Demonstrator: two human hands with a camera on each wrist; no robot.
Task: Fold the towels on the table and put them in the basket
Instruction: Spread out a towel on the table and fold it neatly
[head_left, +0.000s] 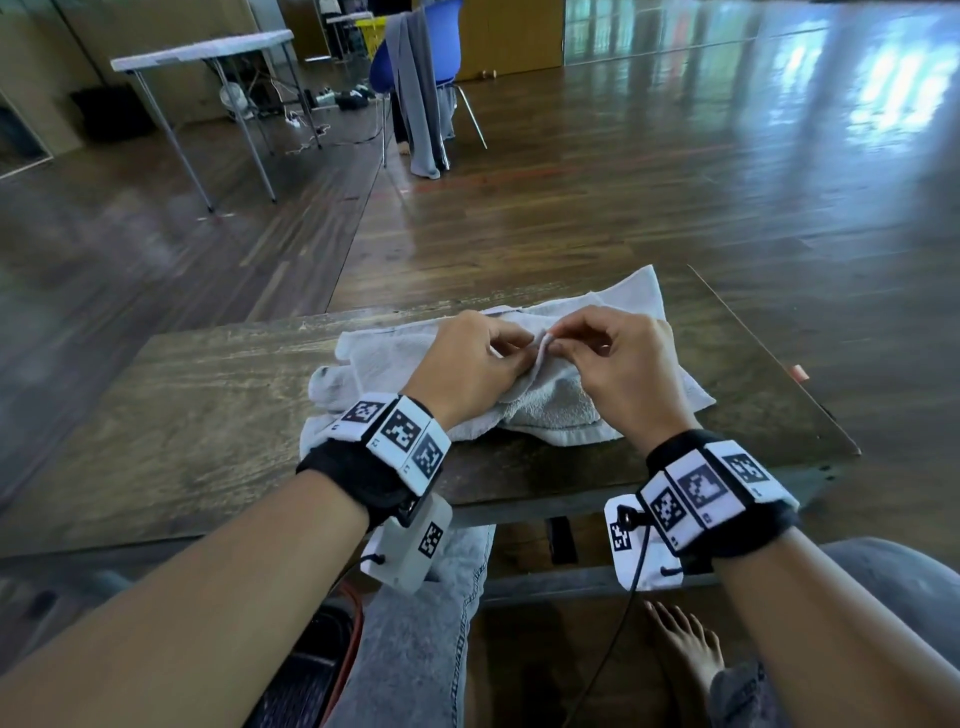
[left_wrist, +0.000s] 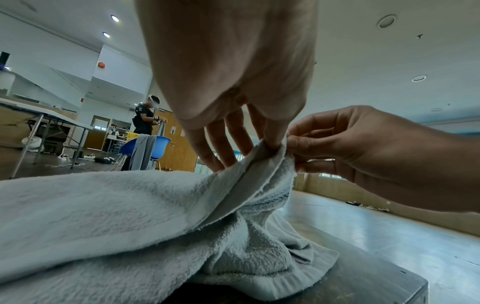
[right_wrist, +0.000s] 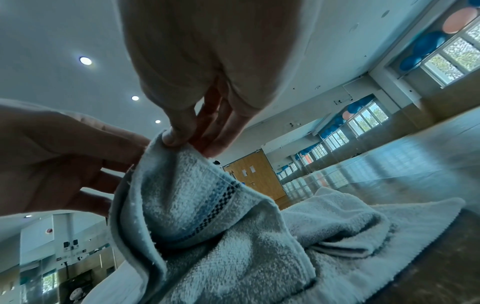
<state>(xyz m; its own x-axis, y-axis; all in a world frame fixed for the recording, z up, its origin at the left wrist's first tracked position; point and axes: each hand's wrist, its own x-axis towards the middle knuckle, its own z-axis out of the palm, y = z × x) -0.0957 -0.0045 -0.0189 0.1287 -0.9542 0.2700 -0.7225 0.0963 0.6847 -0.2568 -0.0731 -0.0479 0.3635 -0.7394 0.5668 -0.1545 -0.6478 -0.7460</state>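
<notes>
A crumpled white towel (head_left: 550, 400) lies across the middle of the dark wooden table (head_left: 208, 415). It has a blue checked stripe (right_wrist: 215, 197) near one hem. My left hand (head_left: 478, 364) and my right hand (head_left: 618, 358) meet above the towel's middle. Both pinch the same raised edge of cloth (head_left: 543, 345) between thumb and fingertips, almost touching each other. In the left wrist view the left hand (left_wrist: 270, 142) holds the lifted hem beside the right hand (left_wrist: 293, 148). In the right wrist view the right thumb (right_wrist: 174, 135) presses the fold. No basket shows near the table.
The table's far edge runs just behind the towel, its right edge (head_left: 769, 358) close by. Beyond, on the wooden floor, stand a blue chair draped with grey cloth (head_left: 421, 67), a white folding table (head_left: 208, 49) and another person (left_wrist: 145, 121). My knees sit under the table's front.
</notes>
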